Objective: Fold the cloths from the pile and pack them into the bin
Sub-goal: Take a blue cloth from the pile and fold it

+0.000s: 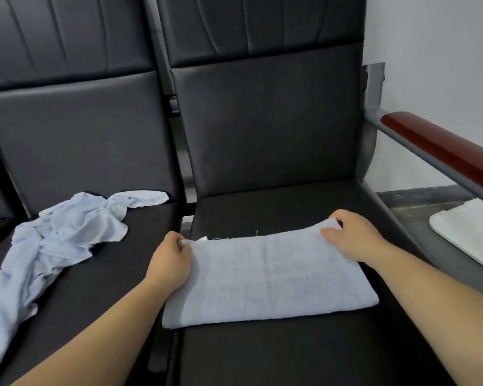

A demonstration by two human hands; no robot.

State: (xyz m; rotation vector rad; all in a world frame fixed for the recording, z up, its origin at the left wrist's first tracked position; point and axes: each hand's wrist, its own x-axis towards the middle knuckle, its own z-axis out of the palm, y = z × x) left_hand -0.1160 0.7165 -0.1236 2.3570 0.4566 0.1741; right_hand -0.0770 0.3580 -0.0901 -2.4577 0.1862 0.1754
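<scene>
Folded cloth (268, 277), light blue, lies flat on the black seat (290, 355) right in front of you. It makes a long shape, with one long edge near you and the other long edge far from you.

Your left hand (170, 260) is at the far left corner. Its fingers are curled in and pinch that corner. Your right hand (352, 238) is at the far right corner. Its fingers curl over the far edge and the thumb sits on top, so it holds that corner too. A few loose threads stick out along the far edge between your hands.

The pile (67, 235) of other cloths is on the next black seat (101, 296), on your left side. They are light blue too, all crumpled and twisted together. The pile runs from near the back of that seat down to the bottom left edge of the view. It does not touch the folded cloth.

On your right there is a red-brown armrest (441, 151) on a gray bar (418, 151). Past it, a white thing with a round corner (466, 232) sits low down. Only part of it shows, so you cannot tell if it is the bin. A pale wall (430, 51) stands behind the seats on that side.
</scene>
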